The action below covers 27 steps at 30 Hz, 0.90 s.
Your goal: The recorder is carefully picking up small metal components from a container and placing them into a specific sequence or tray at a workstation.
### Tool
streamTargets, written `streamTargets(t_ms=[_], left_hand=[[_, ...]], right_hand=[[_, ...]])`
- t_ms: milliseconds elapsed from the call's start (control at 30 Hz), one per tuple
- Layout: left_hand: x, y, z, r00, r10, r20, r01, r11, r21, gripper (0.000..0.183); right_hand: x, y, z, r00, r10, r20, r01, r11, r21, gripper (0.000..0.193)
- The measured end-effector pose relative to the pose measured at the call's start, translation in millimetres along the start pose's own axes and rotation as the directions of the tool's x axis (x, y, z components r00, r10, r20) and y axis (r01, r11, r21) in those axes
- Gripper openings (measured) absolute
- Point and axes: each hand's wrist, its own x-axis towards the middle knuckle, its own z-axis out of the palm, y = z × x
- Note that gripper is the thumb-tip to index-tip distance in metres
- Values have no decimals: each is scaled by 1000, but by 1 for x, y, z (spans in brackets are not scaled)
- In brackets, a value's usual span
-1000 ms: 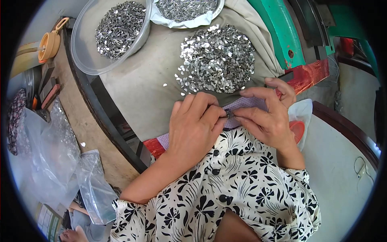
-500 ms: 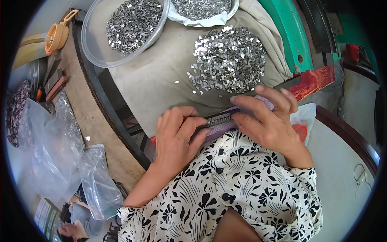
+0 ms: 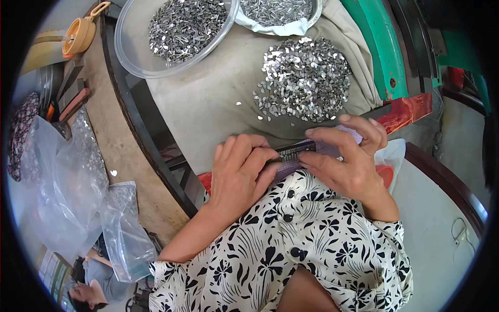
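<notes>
My left hand (image 3: 240,169) pinches the left end of a dark narrow strip (image 3: 297,152) between thumb and bent fingers. Small metal pieces stand in a close row along this strip. At its other end, my right hand (image 3: 347,162) grips with thumb and index finger, while the other fingers are raised and apart. Purple checked cloth (image 3: 288,169) lies beneath the strip, close against my patterned shirt. Just beyond my hands a heap of small flat silvery metal chips (image 3: 305,78) rests on a grey-beige cloth (image 3: 208,99). My fingers hide both ends of the strip.
At the far left stands a clear plastic bowl (image 3: 130,57) with dark metal pieces; beside it a bowl (image 3: 315,13) holds thin metal pins. A green metal frame (image 3: 371,49) borders the right. Plastic bags (image 3: 122,229) lie on the left, near a wooden bench (image 3: 125,156). Another person (image 3: 99,281) sits lower left.
The view has shifted slightly, so the bowls and heap appear a little further right. My right thumb has moved along the row of metal pieces toward my left hand.
</notes>
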Motion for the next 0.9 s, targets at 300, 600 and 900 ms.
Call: streamTargets(t_ms=[300, 600, 900], left_hand=[[-8, -4, -6, 1000, 6, 16, -7, 999, 35, 28], [-16, -7, -13, 999, -43, -21, 43, 999, 9, 29], [-20, -9, -17, 998, -55, -31, 54, 998, -40, 28]], right_hand=[[20, -12, 15, 983, -182, -1, 181, 981, -69, 10], [23, -5, 5, 989, -126, 72, 126, 992, -3, 6], [35, -10, 12, 973, -128, 191, 115, 990, 75, 8]])
